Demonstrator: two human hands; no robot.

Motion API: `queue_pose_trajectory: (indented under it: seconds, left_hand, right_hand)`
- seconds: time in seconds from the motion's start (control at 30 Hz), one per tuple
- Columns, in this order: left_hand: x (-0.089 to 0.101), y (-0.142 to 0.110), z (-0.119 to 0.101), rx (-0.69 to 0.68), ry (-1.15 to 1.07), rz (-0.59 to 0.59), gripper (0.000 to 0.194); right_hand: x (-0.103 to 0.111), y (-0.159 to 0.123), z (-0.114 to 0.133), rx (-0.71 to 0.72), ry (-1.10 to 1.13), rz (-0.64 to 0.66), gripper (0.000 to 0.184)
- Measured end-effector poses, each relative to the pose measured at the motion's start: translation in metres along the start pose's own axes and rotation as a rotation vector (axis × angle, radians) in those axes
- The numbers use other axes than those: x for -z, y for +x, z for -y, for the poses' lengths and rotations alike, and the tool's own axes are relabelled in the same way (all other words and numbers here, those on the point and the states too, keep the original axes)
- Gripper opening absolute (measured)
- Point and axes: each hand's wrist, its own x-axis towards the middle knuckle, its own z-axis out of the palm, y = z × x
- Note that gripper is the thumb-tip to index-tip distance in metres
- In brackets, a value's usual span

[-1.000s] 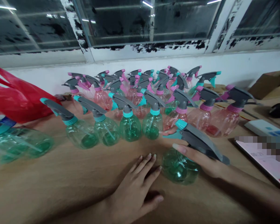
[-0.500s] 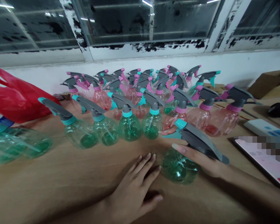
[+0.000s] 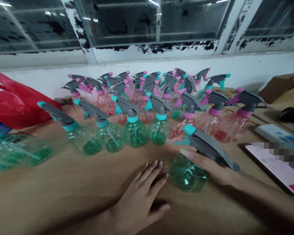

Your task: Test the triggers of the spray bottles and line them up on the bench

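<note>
My right hand [image 3: 208, 164] is wrapped round the neck of a green spray bottle [image 3: 187, 176] with a grey and turquoise trigger head. The thumb lies across the near side of the head, and the other fingers are mostly hidden behind it, a fingertip showing by the trigger. This bottle stands on the wooden table [image 3: 75, 192]. My left hand [image 3: 144, 195] rests flat on the tabletop just left of the bottle, fingers stretched out and holding nothing. Beyond both hands runs a row of clear green spray bottles [image 3: 135, 135] with turquoise collars.
Pink spray bottles [image 3: 212, 124] stand at the right of the row, with several more behind. A red plastic bag [image 3: 26, 104] is at the left, near another green bottle [image 3: 19, 151]. To the right lie a phone [image 3: 271, 166], a white device [image 3: 276, 132] and a cardboard box [image 3: 279, 86].
Almost nothing differs. The whole view has shifted very slightly; both hands and the held bottle keep their places.
</note>
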Motion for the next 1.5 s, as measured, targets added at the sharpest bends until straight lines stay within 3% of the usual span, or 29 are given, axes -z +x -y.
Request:
queue_pose_trajectory:
  seconds: [0.2,0.6,1.3,1.5]
  left_hand:
    - [-0.002,0.001,0.000,0.036,0.008,-0.062,0.053]
    - [-0.009,0.001,0.001,0.168,0.079,-0.149,0.054]
    - [-0.007,0.002,0.001,0.174,0.070,-0.134,0.049]
    - [-0.006,0.003,0.003,0.175,0.069,-0.123,0.050]
  right_hand:
    - [0.010,0.003,-0.005,0.021,-0.195,-0.149,0.022]
    - [0.010,0.007,-0.011,0.020,-0.005,-0.119,0.021]
    - [0.009,0.005,-0.015,0.008,0.025,-0.143,0.024]
    - [0.011,0.003,-0.021,-0.029,0.060,-0.071,0.026]
